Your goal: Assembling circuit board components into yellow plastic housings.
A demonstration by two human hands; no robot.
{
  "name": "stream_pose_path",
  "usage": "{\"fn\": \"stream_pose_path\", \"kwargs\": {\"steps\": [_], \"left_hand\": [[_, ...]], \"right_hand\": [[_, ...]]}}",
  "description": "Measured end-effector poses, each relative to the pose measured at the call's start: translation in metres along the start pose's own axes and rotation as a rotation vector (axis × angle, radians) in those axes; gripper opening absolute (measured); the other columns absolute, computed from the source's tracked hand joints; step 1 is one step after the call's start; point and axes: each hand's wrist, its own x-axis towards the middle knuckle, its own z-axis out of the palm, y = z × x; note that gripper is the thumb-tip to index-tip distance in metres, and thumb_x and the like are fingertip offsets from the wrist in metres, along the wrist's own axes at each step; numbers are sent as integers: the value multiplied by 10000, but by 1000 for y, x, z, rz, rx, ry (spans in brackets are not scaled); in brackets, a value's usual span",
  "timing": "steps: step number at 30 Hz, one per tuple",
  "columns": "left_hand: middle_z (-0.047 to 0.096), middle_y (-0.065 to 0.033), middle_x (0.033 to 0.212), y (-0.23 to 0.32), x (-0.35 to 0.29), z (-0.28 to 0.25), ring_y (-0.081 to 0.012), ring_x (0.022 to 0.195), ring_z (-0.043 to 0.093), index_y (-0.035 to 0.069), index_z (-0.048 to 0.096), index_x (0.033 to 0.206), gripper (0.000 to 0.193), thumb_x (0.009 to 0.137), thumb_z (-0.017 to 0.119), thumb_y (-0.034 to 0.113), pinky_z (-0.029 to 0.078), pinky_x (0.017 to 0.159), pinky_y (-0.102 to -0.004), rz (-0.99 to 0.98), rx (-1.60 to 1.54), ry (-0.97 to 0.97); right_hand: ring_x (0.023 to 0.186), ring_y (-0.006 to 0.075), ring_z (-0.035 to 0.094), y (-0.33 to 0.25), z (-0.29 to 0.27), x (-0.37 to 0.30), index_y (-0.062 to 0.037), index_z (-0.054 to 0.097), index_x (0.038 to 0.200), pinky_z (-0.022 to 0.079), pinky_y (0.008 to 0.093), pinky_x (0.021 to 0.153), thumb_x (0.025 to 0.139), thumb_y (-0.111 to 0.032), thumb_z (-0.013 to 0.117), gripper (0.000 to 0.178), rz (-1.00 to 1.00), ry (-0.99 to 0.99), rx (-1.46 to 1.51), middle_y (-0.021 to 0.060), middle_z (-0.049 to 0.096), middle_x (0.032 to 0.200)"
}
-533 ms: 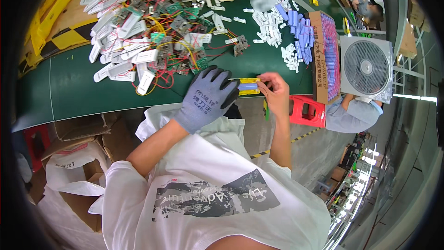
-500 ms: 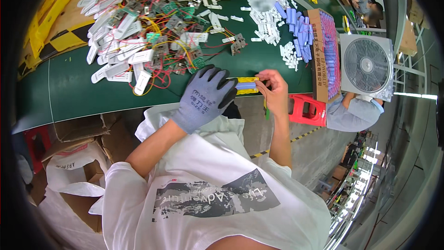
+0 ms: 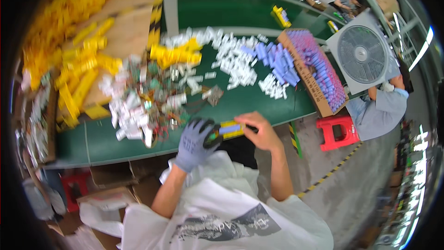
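My left hand [image 3: 196,144], in a grey-blue glove with black fingers, is closed around the left end of a yellow plastic casing [image 3: 235,134]. A lavender cylindrical battery cell [image 3: 228,129] lies in the casing. A bit of green shows between the gloved fingers, too blurred to name. My bare right hand [image 3: 262,132] grips the casing's right end, thumb below and fingers above. Both hands are at the front edge of the green table [image 3: 263,109]. Left of them lies a tangled heap of circuit boards with wires and white plastic cases [image 3: 132,113].
Small white plastic parts [image 3: 236,65] and loose lavender cells [image 3: 277,62] lie beyond my hands. A cardboard box of cells [image 3: 319,93] sits to the right, by a fan [image 3: 361,53] and a red stool [image 3: 337,132]. Yellow casings [image 3: 85,55] cover a wooden board at left. Another person sits at right.
The head view has shifted, bringing more of the table's far side and the yellow casings into sight. My right fingers have changed position at the casing's end; both hands still hold it.
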Motion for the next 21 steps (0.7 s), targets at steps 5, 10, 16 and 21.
{"fn": "stream_pose_path", "kwargs": {"steps": [5, 10, 16, 21], "left_hand": [[581, -82, 1053, -2, -20, 16, -302, 957, 554, 113, 633, 1029, 398, 675, 783, 217, 456, 843, -411, -10, 15, -9], [618, -66, 1003, 6, -26, 12, -279, 887, 590, 113, 664, 965, 305, 695, 772, 205, 476, 786, -391, 21, 50, -40], [619, -74, 1022, -5, -17, 10, -277, 893, 603, 121, 647, 961, 328, 684, 786, 229, 488, 766, -390, 111, 145, -45], [604, -95, 1129, -15, -21, 25, -291, 993, 587, 113, 577, 1187, 578, 666, 803, 217, 490, 796, -405, 179, 210, 5]], "right_hand": [[1075, 273, 541, 0, -1, -18, -142, 622, 1234, 404, 373, 954, 712, -237, 777, 553, -4, -126, -93, 87, 603, 1189], [960, 233, 567, -5, 18, -29, -179, 667, 1052, 436, 359, 848, 671, -329, 811, 434, -34, 8, -237, -3, 620, 1003], [875, 215, 582, -1, 15, -16, -155, 666, 967, 427, 345, 769, 651, -377, 822, 416, -63, 46, -200, 0, 613, 915], [809, 269, 606, 14, -2, -21, -95, 682, 923, 481, 374, 699, 661, -390, 825, 420, -175, 97, 16, 59, 620, 814]]}}
